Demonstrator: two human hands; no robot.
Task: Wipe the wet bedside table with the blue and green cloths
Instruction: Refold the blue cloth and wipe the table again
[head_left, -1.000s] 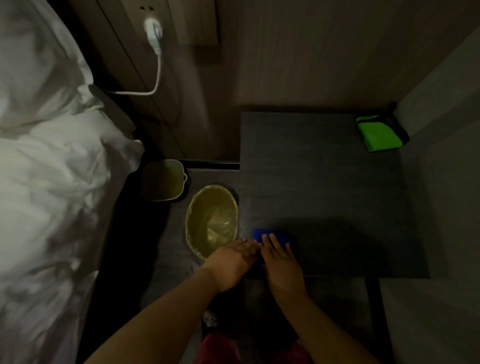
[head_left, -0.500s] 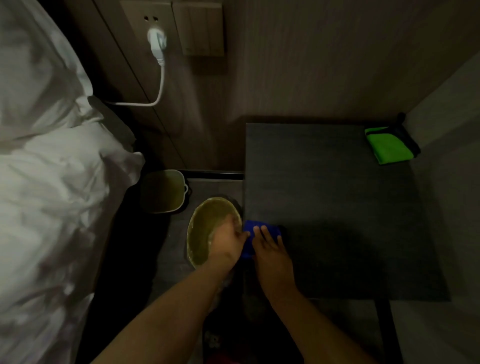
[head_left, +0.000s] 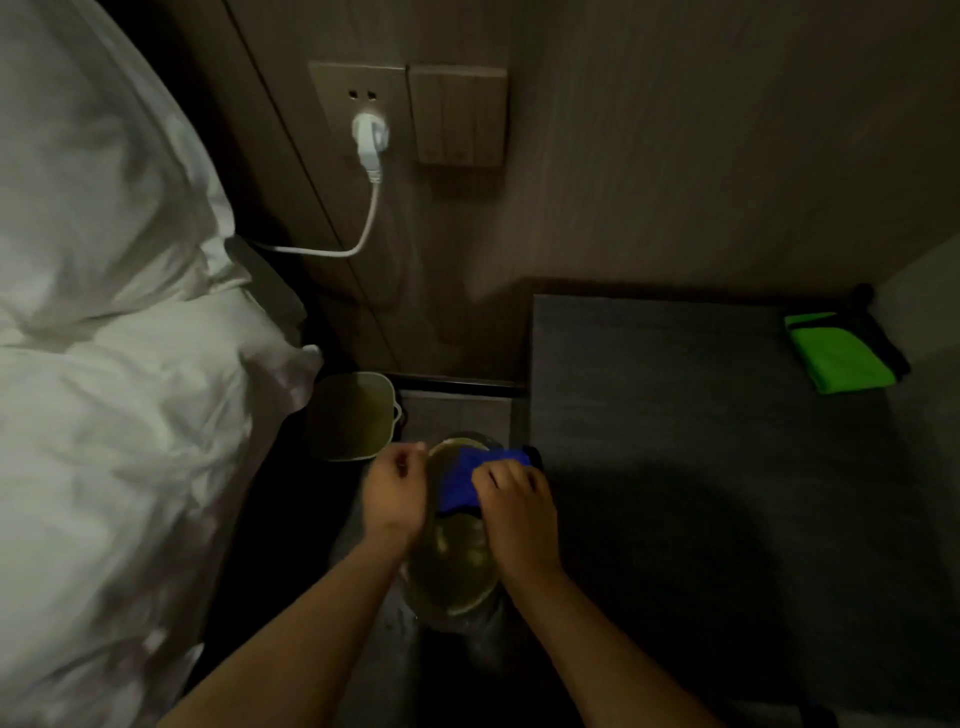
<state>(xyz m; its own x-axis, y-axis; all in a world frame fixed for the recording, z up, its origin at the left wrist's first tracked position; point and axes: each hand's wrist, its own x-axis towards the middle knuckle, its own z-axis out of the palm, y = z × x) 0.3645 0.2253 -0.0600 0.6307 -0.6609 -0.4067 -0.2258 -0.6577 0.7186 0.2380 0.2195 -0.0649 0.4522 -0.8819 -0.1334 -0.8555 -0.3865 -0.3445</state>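
Over the round bin (head_left: 452, 582), the right hand (head_left: 517, 512) grips the blue cloth (head_left: 470, 475); the left hand (head_left: 395, 491) is loosely curled, holding nothing. The green cloth (head_left: 839, 356) lies on the table (head_left: 701, 441).

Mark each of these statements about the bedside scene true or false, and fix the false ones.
1. The blue cloth is over the round basin beside the table. True.
2. The green cloth lies at the table's near left corner. False: it lies at the far right corner of the bedside table.
3. The right hand grips the blue cloth. True.
4. The left hand holds the green cloth. False: it is beside the blue cloth, far from the green one.
5. A white plug sits in the wall socket. True.
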